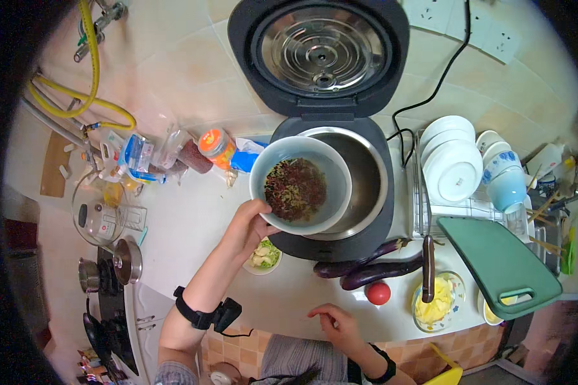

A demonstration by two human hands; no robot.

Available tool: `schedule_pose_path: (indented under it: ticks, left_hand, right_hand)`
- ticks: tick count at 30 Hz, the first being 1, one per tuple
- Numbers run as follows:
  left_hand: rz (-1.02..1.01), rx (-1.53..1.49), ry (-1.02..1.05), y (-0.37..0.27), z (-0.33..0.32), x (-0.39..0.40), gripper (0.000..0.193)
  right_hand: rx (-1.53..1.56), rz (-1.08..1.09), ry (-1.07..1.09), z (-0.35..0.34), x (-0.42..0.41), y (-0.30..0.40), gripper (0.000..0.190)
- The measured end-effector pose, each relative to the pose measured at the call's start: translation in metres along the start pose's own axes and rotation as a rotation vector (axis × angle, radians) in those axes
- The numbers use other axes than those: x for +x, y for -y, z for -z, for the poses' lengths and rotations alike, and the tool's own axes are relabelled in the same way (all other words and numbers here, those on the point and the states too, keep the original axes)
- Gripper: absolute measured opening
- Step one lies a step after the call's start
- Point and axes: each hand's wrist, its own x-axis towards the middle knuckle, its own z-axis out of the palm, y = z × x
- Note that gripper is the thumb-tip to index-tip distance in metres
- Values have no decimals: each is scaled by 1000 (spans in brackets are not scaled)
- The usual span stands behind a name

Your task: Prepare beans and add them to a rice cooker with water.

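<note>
My left hand (253,224) grips the near left rim of a pale bowl (339,192), thumb over the edge. Dark red and greenish grains or beans (296,190) sit inside it in water. The bowl is over the left part of a metal inner pot (366,221), which stands in a black electric cooker (298,248). The cooker's lid (320,96) is raised. What the pot holds is dark and partly hidden by the bowl. My right hand (337,325) is by the counter's front edge, fingers bent, holding nothing.
Two eggplants (380,272), a tomato (378,293), a bowl of yellow slices (436,305), a knife (428,274) and a green cutting board (498,262) lie right. A dish rack (419,211) holds plates (453,163). A small dish of chopped greens (265,255) is beside the cooker. Jars (216,147) stand left.
</note>
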Motion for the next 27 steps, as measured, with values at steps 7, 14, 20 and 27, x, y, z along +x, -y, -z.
schedule_pose_path:
  ticks: [7, 14, 20, 27]
  left_hand:
    - [74, 148, 23, 11, 3, 31, 27]
    - [132, 466, -160, 6, -21, 41, 32]
    - [126, 700, -233, 9, -33, 49, 50]
    - [-285, 1375, -331, 15, -38, 59, 68]
  right_hand:
    - [39, -48, -40, 14, -13, 12, 18]
    - [20, -28, -93, 21, -19, 9, 16]
    - [0, -47, -57, 26, -22, 12, 18]
    - [-11, 1, -58, 30, -22, 7, 17]
